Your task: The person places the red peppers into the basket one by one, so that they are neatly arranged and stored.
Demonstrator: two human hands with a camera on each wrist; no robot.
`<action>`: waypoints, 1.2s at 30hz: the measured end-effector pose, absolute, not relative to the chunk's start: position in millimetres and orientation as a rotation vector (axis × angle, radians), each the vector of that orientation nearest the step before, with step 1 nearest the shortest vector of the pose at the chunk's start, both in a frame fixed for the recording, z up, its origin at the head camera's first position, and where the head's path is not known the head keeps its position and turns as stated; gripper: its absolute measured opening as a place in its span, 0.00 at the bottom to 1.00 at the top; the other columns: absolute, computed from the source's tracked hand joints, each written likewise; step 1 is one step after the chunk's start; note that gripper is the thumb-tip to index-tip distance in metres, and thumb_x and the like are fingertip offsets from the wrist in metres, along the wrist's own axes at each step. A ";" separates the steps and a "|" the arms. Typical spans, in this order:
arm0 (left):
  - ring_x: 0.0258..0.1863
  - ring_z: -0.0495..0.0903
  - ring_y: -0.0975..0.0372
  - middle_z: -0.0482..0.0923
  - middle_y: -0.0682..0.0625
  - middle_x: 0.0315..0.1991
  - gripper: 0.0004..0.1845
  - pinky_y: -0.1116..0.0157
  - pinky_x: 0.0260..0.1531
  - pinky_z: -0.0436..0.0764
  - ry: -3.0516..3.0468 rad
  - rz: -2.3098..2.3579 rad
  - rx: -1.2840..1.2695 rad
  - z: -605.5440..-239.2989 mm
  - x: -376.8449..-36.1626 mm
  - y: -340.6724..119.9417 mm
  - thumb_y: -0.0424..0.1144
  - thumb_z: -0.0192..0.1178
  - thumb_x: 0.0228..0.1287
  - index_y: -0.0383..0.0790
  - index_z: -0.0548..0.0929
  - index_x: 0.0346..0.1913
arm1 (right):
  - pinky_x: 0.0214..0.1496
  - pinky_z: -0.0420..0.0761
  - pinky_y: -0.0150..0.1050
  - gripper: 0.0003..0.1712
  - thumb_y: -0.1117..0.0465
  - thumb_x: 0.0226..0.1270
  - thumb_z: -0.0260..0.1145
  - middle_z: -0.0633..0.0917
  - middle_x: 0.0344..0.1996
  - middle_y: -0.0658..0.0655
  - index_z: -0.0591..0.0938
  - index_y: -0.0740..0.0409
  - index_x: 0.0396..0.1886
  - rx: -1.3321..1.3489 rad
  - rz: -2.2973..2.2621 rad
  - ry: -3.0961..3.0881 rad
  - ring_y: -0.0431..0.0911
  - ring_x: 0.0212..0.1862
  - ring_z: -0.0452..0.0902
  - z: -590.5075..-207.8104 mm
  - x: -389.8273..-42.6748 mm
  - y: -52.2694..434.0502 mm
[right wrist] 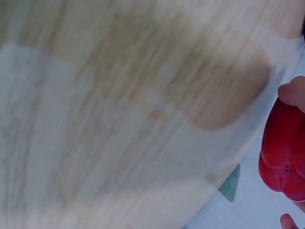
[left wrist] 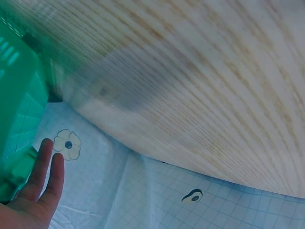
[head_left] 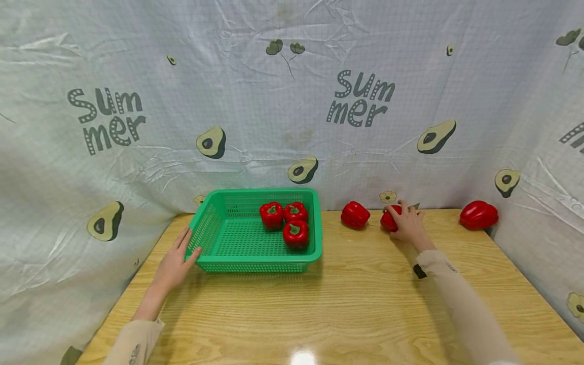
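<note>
A green plastic basket stands at the left of the table with three red bell peppers inside, one of them the front pepper. My left hand rests against its left front corner, fingers straight along the outer wall. In the left wrist view, two extended fingers show beside the green wall. Over at the right, my right hand grips a red bell pepper from above. That pepper's lobed bottom end shows in the right wrist view, with a fingertip pressed on its side.
One loose red bell pepper lies left of my right hand, and another bell pepper lies near the right back corner. A patterned cloth hangs behind and at both sides of the wooden table.
</note>
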State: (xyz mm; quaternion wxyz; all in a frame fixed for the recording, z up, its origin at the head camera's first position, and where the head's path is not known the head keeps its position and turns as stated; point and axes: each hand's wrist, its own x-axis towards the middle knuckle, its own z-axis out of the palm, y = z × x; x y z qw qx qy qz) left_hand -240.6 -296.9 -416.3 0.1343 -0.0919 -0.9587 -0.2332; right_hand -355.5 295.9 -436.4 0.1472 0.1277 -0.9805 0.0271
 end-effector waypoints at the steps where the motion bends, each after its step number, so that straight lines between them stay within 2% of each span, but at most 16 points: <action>1: 0.62 0.56 0.37 0.46 0.34 0.68 0.33 0.41 0.51 0.63 -2.777 -0.679 -0.267 -416.0 -240.6 -296.8 0.47 0.44 0.68 0.30 0.49 0.68 | 0.40 0.61 0.66 0.44 0.56 0.38 0.73 0.60 0.54 0.72 0.63 0.52 0.58 0.382 0.074 -2.814 0.70 0.44 0.64 -435.8 -354.9 295.4; 6: 0.62 0.55 0.37 0.46 0.35 0.69 0.34 0.41 0.52 0.63 -2.775 -0.685 -0.270 -414.9 -241.0 -296.6 0.48 0.43 0.68 0.30 0.49 0.68 | 0.41 0.62 0.66 0.43 0.55 0.39 0.73 0.64 0.52 0.70 0.64 0.52 0.57 0.430 0.079 -2.784 0.68 0.43 0.64 -431.2 -352.2 291.0; 10: 0.62 0.55 0.37 0.46 0.35 0.69 0.34 0.41 0.52 0.63 -2.779 -0.681 -0.268 -414.4 -241.7 -296.6 0.48 0.43 0.68 0.30 0.49 0.68 | 0.41 0.61 0.65 0.40 0.49 0.42 0.72 0.66 0.48 0.69 0.65 0.54 0.54 0.443 0.100 -2.758 0.67 0.41 0.65 -425.4 -348.3 284.1; 16: 0.62 0.55 0.37 0.46 0.34 0.68 0.34 0.41 0.52 0.63 -2.781 -0.679 -0.265 -414.5 -241.8 -296.6 0.47 0.43 0.68 0.30 0.49 0.68 | 0.38 0.63 0.63 0.42 0.43 0.38 0.72 0.68 0.46 0.68 0.65 0.55 0.51 0.461 0.037 -2.696 0.66 0.42 0.64 -420.2 -342.2 273.8; 28: 0.61 0.57 0.36 0.46 0.34 0.68 0.33 0.41 0.51 0.63 -2.764 -0.672 -0.274 -416.8 -241.4 -297.2 0.45 0.45 0.67 0.29 0.50 0.67 | 0.35 0.64 0.57 0.43 0.46 0.32 0.76 0.69 0.46 0.65 0.67 0.55 0.48 0.588 0.016 -2.545 0.64 0.43 0.63 -404.5 -331.5 247.6; 36: 0.62 0.56 0.37 0.45 0.34 0.68 0.33 0.41 0.52 0.63 -2.775 -0.671 -0.269 -417.7 -241.0 -296.7 0.46 0.44 0.67 0.29 0.50 0.68 | 0.34 0.65 0.53 0.47 0.45 0.30 0.77 0.70 0.45 0.65 0.64 0.50 0.53 0.686 0.001 -2.436 0.63 0.41 0.66 -394.2 -325.6 222.2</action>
